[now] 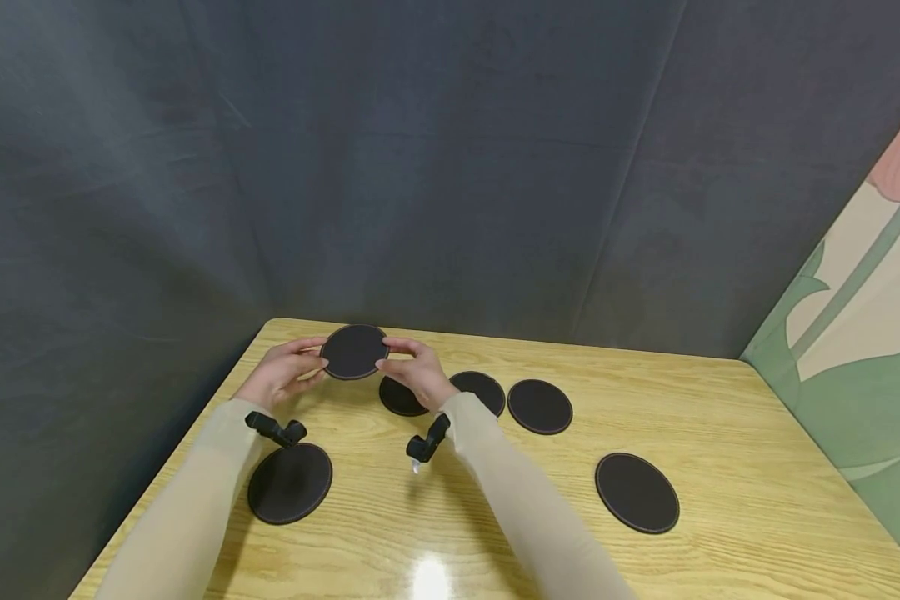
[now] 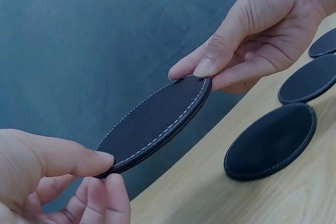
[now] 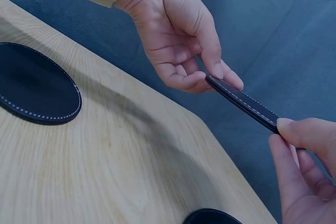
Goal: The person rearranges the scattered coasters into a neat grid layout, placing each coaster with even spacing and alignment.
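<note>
A round black coaster (image 1: 354, 352) with a stitched rim is held above the table's far left part. The left hand (image 1: 283, 371) pinches its left edge between thumb and fingers, and the right hand (image 1: 417, 369) pinches the opposite edge. In the left wrist view the coaster (image 2: 155, 119) is tilted, its stitching showing, with the left hand (image 2: 63, 174) and right hand (image 2: 262, 30) at its two ends. The right wrist view shows the same coaster (image 3: 244, 102) nearly edge-on between the left hand (image 3: 176, 35) and right hand (image 3: 307, 163).
On the wooden table (image 1: 727, 417) lie more black coasters: one (image 1: 290, 483) near the left forearm, one (image 1: 401, 397) partly behind the right hand, two (image 1: 480, 390) (image 1: 540, 407) side by side at centre, one (image 1: 637, 492) at right. A dark curtain (image 1: 435, 167) hangs behind.
</note>
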The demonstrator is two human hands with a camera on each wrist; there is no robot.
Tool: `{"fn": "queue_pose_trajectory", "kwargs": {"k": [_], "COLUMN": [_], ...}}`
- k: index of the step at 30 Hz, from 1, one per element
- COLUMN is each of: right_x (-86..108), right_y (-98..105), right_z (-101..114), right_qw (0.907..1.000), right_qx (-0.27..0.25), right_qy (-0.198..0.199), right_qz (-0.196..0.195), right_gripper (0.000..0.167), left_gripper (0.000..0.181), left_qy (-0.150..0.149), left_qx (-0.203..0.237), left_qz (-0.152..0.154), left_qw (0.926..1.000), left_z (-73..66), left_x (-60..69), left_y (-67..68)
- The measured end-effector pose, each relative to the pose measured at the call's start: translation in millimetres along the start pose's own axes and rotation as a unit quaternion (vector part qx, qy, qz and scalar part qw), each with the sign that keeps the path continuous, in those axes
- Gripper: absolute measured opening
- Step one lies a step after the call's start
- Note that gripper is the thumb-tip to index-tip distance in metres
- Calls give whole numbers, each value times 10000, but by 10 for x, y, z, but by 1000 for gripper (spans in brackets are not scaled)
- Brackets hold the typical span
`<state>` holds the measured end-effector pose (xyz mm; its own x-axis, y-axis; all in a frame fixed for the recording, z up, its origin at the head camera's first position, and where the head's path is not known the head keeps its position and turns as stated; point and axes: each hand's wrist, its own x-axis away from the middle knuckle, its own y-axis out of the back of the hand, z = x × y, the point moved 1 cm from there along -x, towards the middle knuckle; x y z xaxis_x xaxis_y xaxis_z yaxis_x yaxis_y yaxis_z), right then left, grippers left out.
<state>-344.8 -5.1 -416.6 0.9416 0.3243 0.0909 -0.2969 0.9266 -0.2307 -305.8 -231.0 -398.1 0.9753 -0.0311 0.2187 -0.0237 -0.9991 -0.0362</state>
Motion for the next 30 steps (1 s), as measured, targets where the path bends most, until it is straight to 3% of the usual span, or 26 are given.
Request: {"fn": "queue_pose_trajectory", "kwargs": {"k": [15, 22, 30], "right_x": [216, 285, 386], "right_y": [446, 585, 687], "right_z": [143, 166, 179], "right_qw": [9984, 9975, 9974], "right_qx": [450, 522, 486], "right_qy": [59, 139, 141], "right_qz": [340, 446, 509], "right_gripper": [46, 40, 45], "left_gripper": [59, 56, 52], "left_qy": [-169, -190, -215], "left_qx": [97, 127, 144], "left_qz": [452, 559, 631], "left_qw": [9988, 9982, 9977], "left_z": [-19, 17, 39], "left_x": [88, 95, 130], "left_y": [-334, -422, -517]}}
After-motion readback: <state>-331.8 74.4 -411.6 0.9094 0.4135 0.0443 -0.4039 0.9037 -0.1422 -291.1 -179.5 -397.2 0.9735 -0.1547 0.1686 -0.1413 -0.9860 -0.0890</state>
